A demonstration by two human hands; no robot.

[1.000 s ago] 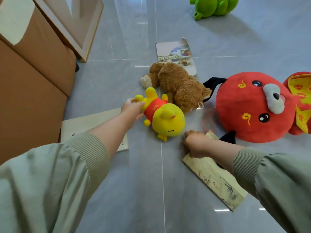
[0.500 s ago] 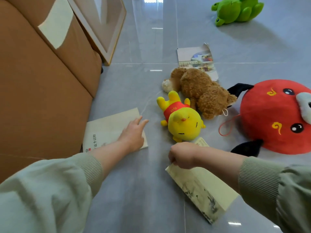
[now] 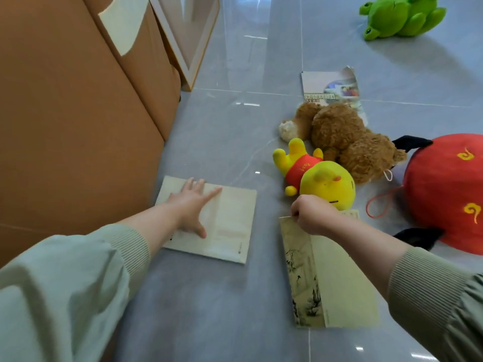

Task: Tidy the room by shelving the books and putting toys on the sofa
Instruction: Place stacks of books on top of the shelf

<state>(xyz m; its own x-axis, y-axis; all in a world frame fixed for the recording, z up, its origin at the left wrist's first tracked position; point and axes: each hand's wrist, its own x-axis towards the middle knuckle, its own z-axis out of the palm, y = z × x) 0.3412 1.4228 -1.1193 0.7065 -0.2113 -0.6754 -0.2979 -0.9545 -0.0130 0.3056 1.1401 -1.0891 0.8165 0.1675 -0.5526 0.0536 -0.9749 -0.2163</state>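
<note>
While the left hand (image 3: pixel 192 207) lies flat, fingers spread, on a cream book (image 3: pixel 232 226), the right hand (image 3: pixel 313 215) pinches the far edge of a painted book (image 3: pixel 339 288); a yellow plush (image 3: pixel 324 178) lies just beyond its knuckles.

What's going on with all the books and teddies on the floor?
A person is tidying up. The left hand lies flat on a cream paperback book beside the brown sofa. The right hand grips the top edge of a pale yellow book with ink drawings. The yellow plush bear, curly brown teddy, round red plush and green plush frog lie on the grey floor.
</note>
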